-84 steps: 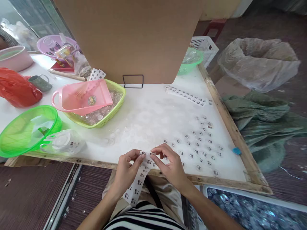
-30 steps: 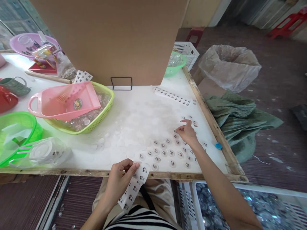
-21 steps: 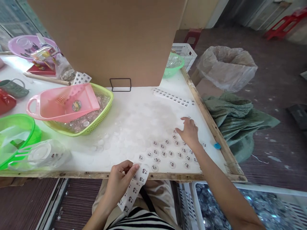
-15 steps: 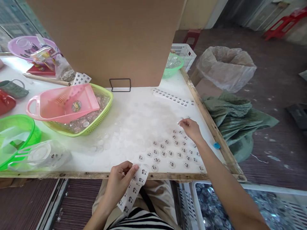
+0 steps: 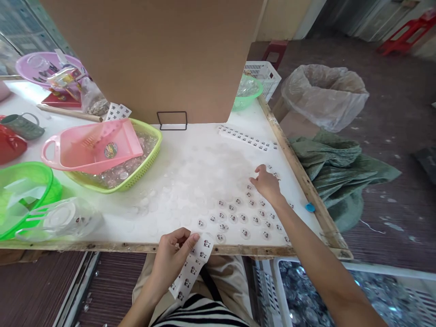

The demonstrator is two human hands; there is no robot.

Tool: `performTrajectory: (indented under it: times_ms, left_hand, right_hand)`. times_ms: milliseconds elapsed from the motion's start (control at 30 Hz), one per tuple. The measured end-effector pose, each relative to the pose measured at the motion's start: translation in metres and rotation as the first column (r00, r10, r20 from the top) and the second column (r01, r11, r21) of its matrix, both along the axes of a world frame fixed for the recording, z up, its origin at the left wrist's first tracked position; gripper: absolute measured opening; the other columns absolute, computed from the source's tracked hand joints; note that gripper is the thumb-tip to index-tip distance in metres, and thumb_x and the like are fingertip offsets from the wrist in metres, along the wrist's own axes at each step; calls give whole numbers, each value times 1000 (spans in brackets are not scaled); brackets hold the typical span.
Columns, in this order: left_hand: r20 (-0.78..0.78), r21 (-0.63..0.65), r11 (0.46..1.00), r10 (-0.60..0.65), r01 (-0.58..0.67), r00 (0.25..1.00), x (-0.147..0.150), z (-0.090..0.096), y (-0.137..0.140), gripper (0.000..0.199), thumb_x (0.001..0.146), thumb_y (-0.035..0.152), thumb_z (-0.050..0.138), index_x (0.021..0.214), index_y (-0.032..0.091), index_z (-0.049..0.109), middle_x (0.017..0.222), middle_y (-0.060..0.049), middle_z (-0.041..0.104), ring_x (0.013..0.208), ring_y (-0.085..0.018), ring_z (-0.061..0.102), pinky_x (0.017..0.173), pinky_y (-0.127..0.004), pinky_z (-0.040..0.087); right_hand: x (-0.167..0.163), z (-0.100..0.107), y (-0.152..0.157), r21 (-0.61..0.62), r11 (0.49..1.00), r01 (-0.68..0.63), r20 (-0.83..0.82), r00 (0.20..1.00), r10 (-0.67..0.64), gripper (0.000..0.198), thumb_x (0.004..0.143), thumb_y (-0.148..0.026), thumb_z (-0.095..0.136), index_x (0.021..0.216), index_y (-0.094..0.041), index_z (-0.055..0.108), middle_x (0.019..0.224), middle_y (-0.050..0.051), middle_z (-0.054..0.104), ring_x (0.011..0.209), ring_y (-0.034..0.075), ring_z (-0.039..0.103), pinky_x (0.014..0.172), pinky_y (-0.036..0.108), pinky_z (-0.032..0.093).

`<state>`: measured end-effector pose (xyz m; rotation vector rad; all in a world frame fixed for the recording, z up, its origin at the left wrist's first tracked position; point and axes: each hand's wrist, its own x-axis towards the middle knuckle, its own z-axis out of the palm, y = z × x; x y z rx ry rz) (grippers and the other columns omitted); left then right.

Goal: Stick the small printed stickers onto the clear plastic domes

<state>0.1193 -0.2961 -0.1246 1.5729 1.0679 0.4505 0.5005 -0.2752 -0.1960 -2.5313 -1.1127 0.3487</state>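
Observation:
My left hand [image 5: 175, 252] pinches a white strip of stickers [image 5: 194, 268] printed with small black-and-white figures; it hangs down over my lap at the table's front edge. Over the right part of the white table [image 5: 200, 154], my right hand [image 5: 268, 182] hovers low with thumb and forefinger apart and nothing visible between them. Around and below it lie several clear round discs [image 5: 245, 233], each bearing one such sticker. Further left, plain transparent discs [image 5: 146, 202] are spread on the tabletop, hard to see against the white.
Another sticker strip [image 5: 248, 139] lies near the wooden rim [image 5: 299, 175]. A brown board [image 5: 153, 63] stands at the back. To the left, a pink scoop [image 5: 91, 145] rests on a yellow-green basket [image 5: 150, 159]. A blue cap [image 5: 309, 207] sits by the right edge.
My right hand's fingers have parted from a pinch, and the hand has shifted slightly. My left hand keeps its hold on the sticker strip. The view has moved a little.

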Motion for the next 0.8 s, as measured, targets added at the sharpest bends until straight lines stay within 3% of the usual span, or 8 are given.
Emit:
performTrajectory:
  times_ms: [133, 233, 300, 367, 433, 533, 667, 800]
  left_hand:
    - [31, 0, 999, 35, -35, 999, 2, 5, -1, 43, 90, 49, 58, 63, 16, 55, 57, 3, 45, 56, -11, 39, 53, -22, 30]
    - [42, -10, 997, 80, -80, 996, 3, 4, -2, 43, 90, 50, 59, 63, 16, 54, 56, 3, 44, 56, -11, 38, 53, -22, 29]
    - [55, -29, 994, 111, -109, 992, 4, 2, -2, 43, 90, 50, 60, 64, 16, 55, 56, 3, 45, 55, -11, 39, 52, -21, 30]
    - [74, -55, 989, 140, -136, 987, 7, 0, -1, 42, 89, 50, 61, 64, 16, 56, 56, 3, 46, 55, -11, 40, 52, -21, 30]
    - [95, -66, 986, 156, -150, 983, 9, 0, 0, 41, 88, 49, 62, 65, 15, 57, 56, 3, 47, 54, -10, 41, 51, -21, 31]
    - [125, -51, 990, 138, -133, 982, 11, 4, 1, 34, 89, 46, 63, 75, 15, 64, 62, 1, 54, 58, -11, 46, 54, -20, 36]
    - [140, -69, 995, 83, -74, 987, 10, 8, 0, 29, 91, 42, 61, 102, 16, 66, 69, 0, 61, 63, -13, 54, 53, -19, 39]
    - [172, -91, 992, 107, -92, 979, 9, 6, 1, 28, 91, 41, 61, 81, 15, 63, 70, -1, 62, 63, -12, 53, 56, -20, 41]
  right_hand:
    - [-6, 14, -3, -59, 998, -9, 111, 994, 15, 17, 82, -27, 60, 96, -19, 56, 80, 8, 66, 81, 28, 63, 82, 41, 41]
    - [-38, 33, -20, 195, 981, -4, 28, 1000, -2, 15, 87, -33, 53, 81, -20, 58, 82, 9, 66, 79, 25, 61, 80, 39, 43]
    - [-78, 49, -38, 387, 919, -71, -199, 967, 159, 24, 89, -43, 54, 82, -21, 61, 80, 7, 67, 72, 22, 59, 71, 36, 46]
    - [-125, 64, -58, 453, 853, -257, -455, 756, 470, 27, 89, -48, 57, 93, -23, 66, 85, 6, 69, 73, 21, 60, 65, 34, 48]
    - [-166, 73, -73, 461, 811, -360, -562, 589, 581, 25, 85, -44, 66, 100, -24, 65, 84, 3, 68, 72, 19, 60, 65, 32, 49]
    - [-195, 74, -79, 474, 819, -323, -568, 598, 565, 18, 86, -39, 67, 84, -22, 62, 74, -1, 63, 70, 16, 57, 66, 29, 46]
    - [-194, 68, -74, 461, 811, -360, -557, 594, 580, 19, 91, -35, 61, 78, -21, 62, 71, -1, 63, 70, 16, 56, 65, 28, 42]
    - [-194, 66, -74, 476, 787, -392, -501, 614, 609, 22, 94, -35, 56, 79, -22, 65, 74, 0, 66, 73, 17, 58, 70, 31, 43]
